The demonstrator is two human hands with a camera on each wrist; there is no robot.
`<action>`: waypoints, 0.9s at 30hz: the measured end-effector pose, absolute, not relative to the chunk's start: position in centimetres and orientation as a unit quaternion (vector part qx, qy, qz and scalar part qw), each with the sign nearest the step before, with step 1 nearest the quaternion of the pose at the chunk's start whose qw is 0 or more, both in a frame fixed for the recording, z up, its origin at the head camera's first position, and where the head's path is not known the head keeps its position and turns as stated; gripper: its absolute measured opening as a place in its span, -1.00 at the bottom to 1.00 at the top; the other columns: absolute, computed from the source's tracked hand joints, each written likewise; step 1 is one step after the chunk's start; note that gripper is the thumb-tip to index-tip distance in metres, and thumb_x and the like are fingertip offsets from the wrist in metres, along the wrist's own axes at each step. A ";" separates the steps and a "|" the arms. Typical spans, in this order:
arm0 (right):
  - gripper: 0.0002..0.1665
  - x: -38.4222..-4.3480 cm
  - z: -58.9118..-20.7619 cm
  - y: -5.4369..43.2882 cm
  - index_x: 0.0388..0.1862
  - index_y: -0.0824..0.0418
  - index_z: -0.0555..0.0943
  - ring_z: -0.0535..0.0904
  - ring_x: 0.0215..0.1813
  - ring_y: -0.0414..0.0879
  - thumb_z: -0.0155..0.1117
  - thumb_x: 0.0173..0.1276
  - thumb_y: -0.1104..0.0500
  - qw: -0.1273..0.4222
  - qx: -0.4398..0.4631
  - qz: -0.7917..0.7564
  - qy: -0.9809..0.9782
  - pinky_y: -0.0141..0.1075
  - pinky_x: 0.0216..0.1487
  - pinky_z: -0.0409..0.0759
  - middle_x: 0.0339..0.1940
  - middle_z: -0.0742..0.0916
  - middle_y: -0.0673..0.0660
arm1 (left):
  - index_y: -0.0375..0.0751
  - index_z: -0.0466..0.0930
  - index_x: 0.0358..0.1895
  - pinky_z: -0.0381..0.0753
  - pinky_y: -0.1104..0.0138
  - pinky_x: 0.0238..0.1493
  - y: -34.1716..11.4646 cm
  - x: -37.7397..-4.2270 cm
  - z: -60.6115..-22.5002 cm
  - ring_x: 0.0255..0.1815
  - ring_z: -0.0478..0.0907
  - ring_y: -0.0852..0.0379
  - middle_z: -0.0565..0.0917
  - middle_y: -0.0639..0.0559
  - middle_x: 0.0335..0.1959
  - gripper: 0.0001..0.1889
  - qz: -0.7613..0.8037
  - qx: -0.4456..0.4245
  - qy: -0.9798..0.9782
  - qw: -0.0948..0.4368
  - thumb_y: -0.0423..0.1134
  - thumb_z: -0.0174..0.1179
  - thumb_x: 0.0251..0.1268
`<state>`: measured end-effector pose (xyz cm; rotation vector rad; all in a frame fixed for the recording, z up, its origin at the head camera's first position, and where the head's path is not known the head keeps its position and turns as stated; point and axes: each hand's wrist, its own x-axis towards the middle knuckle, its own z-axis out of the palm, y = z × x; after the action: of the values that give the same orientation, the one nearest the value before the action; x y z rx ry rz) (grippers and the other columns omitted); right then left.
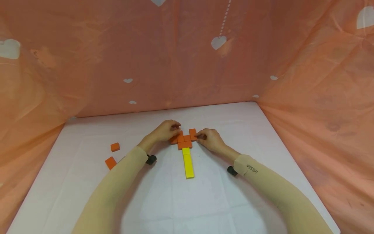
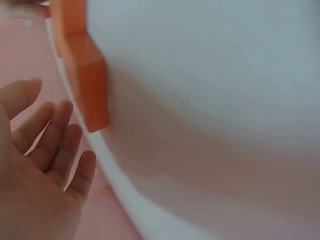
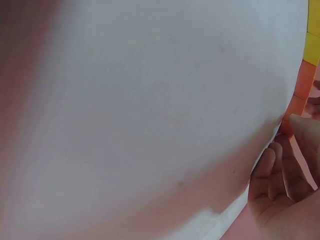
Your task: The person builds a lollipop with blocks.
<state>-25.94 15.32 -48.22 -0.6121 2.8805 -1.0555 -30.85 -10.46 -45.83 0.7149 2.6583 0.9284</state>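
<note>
Several orange blocks [image 1: 184, 144] lie side by side on the white table in the head view. Below them runs a yellow strip, made of a small yellow block [image 1: 186, 150] and a long one [image 1: 188, 166]. My right hand [image 1: 212, 139] pinches an upright-set orange block [image 1: 193, 134] at the group's right between thumb and fingers. On the other side, my left hand [image 1: 167, 131] hovers by the leftmost orange block [image 1: 173, 140]. The left wrist view shows that hand with its fingers loosely extended, apart from the nearby orange block [image 2: 90, 85], and nothing in the palm.
Two loose orange blocks, a small one [image 1: 115, 147] and a larger one [image 1: 110, 162], lie to the left; the left sleeve partly overlaps the larger. A pink-orange curtain [image 1: 187, 65] with white hearts encloses the white table [image 1: 204, 201] at the back and sides.
</note>
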 end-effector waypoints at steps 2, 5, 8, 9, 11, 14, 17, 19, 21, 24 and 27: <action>-0.73 -25.9 -48.1 15.4 0.07 0.26 0.77 0.67 -0.07 -0.01 0.42 0.42 0.29 0.005 -0.200 -0.338 0.920 -0.14 0.03 0.68 0.01 0.80 0.17 | -0.36 0.49 0.40 0.47 -0.03 0.41 -11.0 -30.2 -45.2 0.33 0.47 -0.19 0.60 -0.21 0.26 -0.55 0.321 0.242 0.909 0.112 -0.21 0.15 0.58; -0.73 -25.9 -48.0 15.4 0.07 0.27 0.77 0.68 -0.07 -0.01 0.43 0.41 0.29 0.003 -0.204 -0.340 0.918 -0.14 0.03 0.68 0.00 0.80 0.18 | -0.36 0.48 0.41 0.40 -0.09 0.45 -12.2 -29.2 -44.4 0.39 0.41 -0.22 0.57 -0.22 0.32 -0.53 0.321 0.242 0.911 0.091 -0.22 0.17 0.57; -0.73 -25.8 -48.0 15.4 0.07 0.28 0.77 0.68 -0.07 0.00 0.43 0.41 0.29 0.002 -0.205 -0.342 0.917 -0.13 0.04 0.69 0.00 0.80 0.19 | -0.34 0.49 0.41 0.37 -0.12 0.45 -13.9 -28.3 -44.0 0.41 0.38 -0.24 0.55 -0.22 0.34 -0.53 0.320 0.238 0.915 0.068 -0.22 0.20 0.56; -0.73 -25.8 -48.0 15.4 0.07 0.28 0.77 0.68 -0.06 0.01 0.43 0.41 0.29 0.002 -0.204 -0.342 0.917 -0.13 0.04 0.69 0.01 0.80 0.20 | -0.35 0.49 0.41 0.36 -0.14 0.46 -14.6 -28.1 -43.9 0.42 0.37 -0.25 0.54 -0.23 0.35 -0.53 0.320 0.238 0.915 0.060 -0.23 0.20 0.56; -0.73 -25.8 -48.0 15.4 0.07 0.28 0.77 0.68 -0.05 0.01 0.43 0.41 0.29 0.002 -0.204 -0.342 0.917 -0.12 0.05 0.69 0.01 0.79 0.20 | -0.35 0.49 0.40 0.34 -0.16 0.46 -16.0 -27.5 -43.7 0.44 0.34 -0.26 0.53 -0.23 0.36 -0.54 0.321 0.232 0.917 0.053 -0.25 0.20 0.55; -0.73 -25.7 -48.0 15.4 0.07 0.27 0.77 0.68 -0.05 0.01 0.43 0.41 0.29 0.002 -0.202 -0.342 0.918 -0.12 0.06 0.68 0.02 0.79 0.19 | -0.37 0.49 0.40 0.32 -0.18 0.46 -18.2 -26.8 -43.4 0.44 0.33 -0.28 0.53 -0.25 0.35 -0.54 0.316 0.226 0.921 0.041 -0.26 0.21 0.55; -0.72 -25.8 -48.1 15.4 0.08 0.27 0.76 0.68 -0.05 0.00 0.43 0.42 0.28 0.004 -0.201 -0.342 0.918 -0.11 0.07 0.68 0.02 0.79 0.18 | -0.39 0.50 0.37 0.32 -0.19 0.44 -20.4 -26.0 -43.2 0.43 0.33 -0.30 0.54 -0.28 0.32 -0.55 0.305 0.223 0.926 0.026 -0.29 0.22 0.52; -0.72 -25.8 -48.1 15.3 0.08 0.26 0.76 0.67 -0.04 0.01 0.42 0.42 0.28 0.006 -0.201 -0.342 0.918 -0.11 0.08 0.68 0.03 0.79 0.18 | -0.41 0.52 0.34 0.33 -0.20 0.43 -22.0 -25.4 -43.2 0.41 0.36 -0.33 0.56 -0.30 0.30 -0.57 0.293 0.222 0.930 0.016 -0.30 0.24 0.51; -0.72 -25.8 -48.1 15.3 0.09 0.26 0.76 0.67 -0.03 0.02 0.42 0.42 0.28 0.007 -0.201 -0.342 0.918 -0.10 0.09 0.68 0.03 0.79 0.18 | -0.43 0.53 0.32 0.32 -0.24 0.42 -23.4 -24.8 -43.2 0.39 0.36 -0.38 0.57 -0.32 0.28 -0.58 0.279 0.219 0.935 0.009 -0.31 0.24 0.50; -0.72 -25.8 -48.1 15.3 0.09 0.26 0.76 0.67 -0.03 0.02 0.41 0.43 0.28 0.006 -0.204 -0.338 0.919 -0.09 0.09 0.67 0.04 0.79 0.19 | -0.41 0.53 0.33 0.30 -0.27 0.42 -25.4 -23.9 -43.3 0.40 0.33 -0.41 0.55 -0.34 0.31 -0.58 0.261 0.197 0.945 0.018 -0.30 0.23 0.51; -0.72 -25.7 -48.0 15.4 0.10 0.26 0.76 0.66 -0.03 0.03 0.40 0.44 0.28 0.010 -0.199 -0.337 0.920 -0.09 0.09 0.67 0.04 0.79 0.18 | -0.37 0.50 0.37 0.26 -0.31 0.44 -27.1 -23.0 -43.3 0.45 0.26 -0.42 0.48 -0.35 0.38 -0.56 0.255 0.165 0.952 0.039 -0.27 0.20 0.54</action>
<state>-25.72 15.42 -47.99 -0.6215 2.8735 -1.0516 -23.03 -27.09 -43.26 0.5044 2.9186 0.7814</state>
